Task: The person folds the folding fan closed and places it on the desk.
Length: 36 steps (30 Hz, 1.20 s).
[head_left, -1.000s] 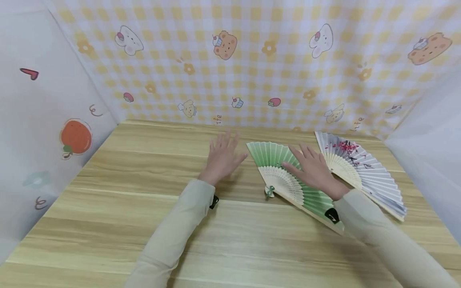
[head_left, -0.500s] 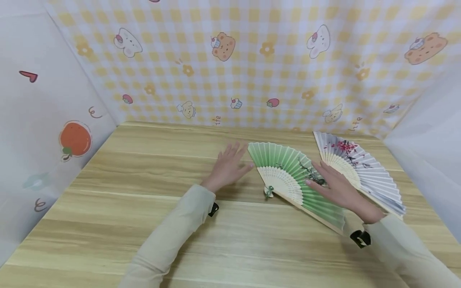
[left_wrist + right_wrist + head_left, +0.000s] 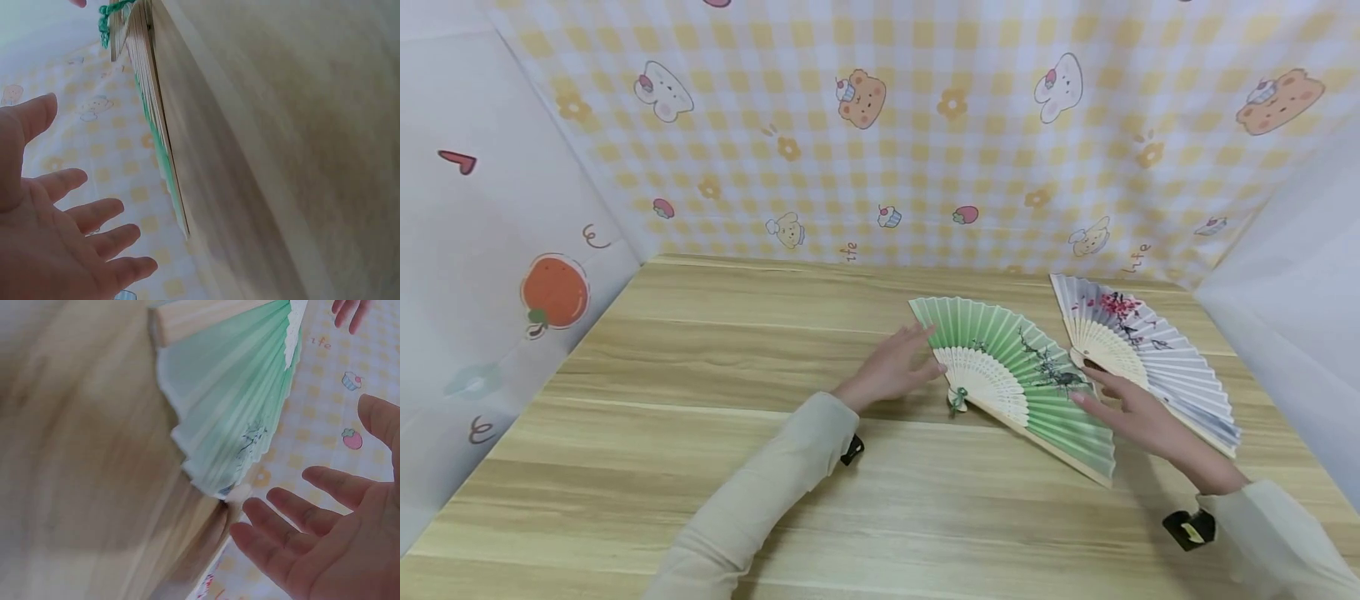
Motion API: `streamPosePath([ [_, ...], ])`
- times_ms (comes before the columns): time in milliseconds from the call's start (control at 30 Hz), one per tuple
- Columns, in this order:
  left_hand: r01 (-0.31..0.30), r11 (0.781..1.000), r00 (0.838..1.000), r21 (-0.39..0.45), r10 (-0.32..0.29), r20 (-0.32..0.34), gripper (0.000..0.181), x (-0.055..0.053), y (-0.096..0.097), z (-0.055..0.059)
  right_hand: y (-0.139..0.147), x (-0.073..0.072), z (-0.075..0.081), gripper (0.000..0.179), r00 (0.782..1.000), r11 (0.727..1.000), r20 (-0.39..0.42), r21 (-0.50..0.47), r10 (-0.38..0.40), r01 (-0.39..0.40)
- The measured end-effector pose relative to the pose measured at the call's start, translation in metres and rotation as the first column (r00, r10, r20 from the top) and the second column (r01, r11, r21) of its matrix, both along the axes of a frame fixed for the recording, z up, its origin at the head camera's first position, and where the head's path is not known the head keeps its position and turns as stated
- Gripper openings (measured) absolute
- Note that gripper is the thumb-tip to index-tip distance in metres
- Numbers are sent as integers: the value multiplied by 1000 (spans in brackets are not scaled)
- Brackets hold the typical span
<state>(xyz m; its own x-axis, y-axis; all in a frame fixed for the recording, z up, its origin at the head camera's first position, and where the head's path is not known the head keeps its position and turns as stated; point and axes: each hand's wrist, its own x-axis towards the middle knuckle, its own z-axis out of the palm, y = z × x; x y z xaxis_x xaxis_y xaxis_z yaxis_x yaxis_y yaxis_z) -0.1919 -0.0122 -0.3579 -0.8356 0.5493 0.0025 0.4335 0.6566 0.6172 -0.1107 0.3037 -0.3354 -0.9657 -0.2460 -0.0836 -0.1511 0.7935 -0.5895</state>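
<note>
A green folding fan [image 3: 977, 321] lies spread on the wooden table, with pale pierced ribs, a dark branch print and a green knotted cord [image 3: 958, 398] at its pivot. My left hand [image 3: 891, 367] is at its left edge, fingers apart and relaxed, holding nothing; the left wrist view shows the palm beside the fan's edge. Over the fan's right end is my right hand [image 3: 1138, 417], its fingers loosely extended, as the right wrist view also shows. Behind that hand lies a second spread folding fan [image 3: 1187, 375], white and grey with pink blossoms.
The wooden table [image 3: 700, 350] reaches back to a yellow checked cloth [image 3: 925, 167] with cartoon prints. A white cloth [image 3: 490, 250] hangs at the left, and another white cloth [image 3: 1300, 292] at the right. Both wrists carry small black devices.
My left hand has come right and nearer, up to the green fan's left edge. My right hand has moved right and nearer, from the fan's middle to its right end. Both fans stay put.
</note>
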Motion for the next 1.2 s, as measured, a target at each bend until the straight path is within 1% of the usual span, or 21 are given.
streamPosePath([
  [167, 56, 995, 994, 80, -63, 89, 67, 1, 4, -3, 9, 6, -3, 57, 999, 999, 38, -48, -7, 9],
  [333, 77, 991, 979, 113, -96, 177, 68, 4, 7, -3, 15, 10, -6, 55, 997, 996, 71, -86, 2, 4],
  [433, 91, 988, 969, 125, -117, 218, 66, 6, 9, -2, 17, 12, -8, 56, 995, 995, 104, -100, -1, 12],
  [600, 128, 979, 955, 160, -165, 248, 63, 8, 12, -5, 20, 15, -12, 58, 991, 993, 134, -113, -6, 22],
  [733, 130, 971, 941, 200, -184, 284, 61, 8, 14, -6, 21, 17, -14, 57, 994, 995, 112, -101, -6, 17],
  [900, 127, 963, 923, 239, -203, 327, 59, 7, 17, -9, 22, 18, -15, 56, 993, 995, 120, -99, -16, 28],
  [1033, 132, 963, 921, 236, -207, 330, 56, 7, 18, -10, 23, 19, -17, 55, 991, 992, 133, -121, -29, 46],
  [1200, 143, 961, 918, 238, -219, 331, 52, 6, 21, -10, 25, 20, -21, 53, 986, 976, 163, -205, -41, 74],
])
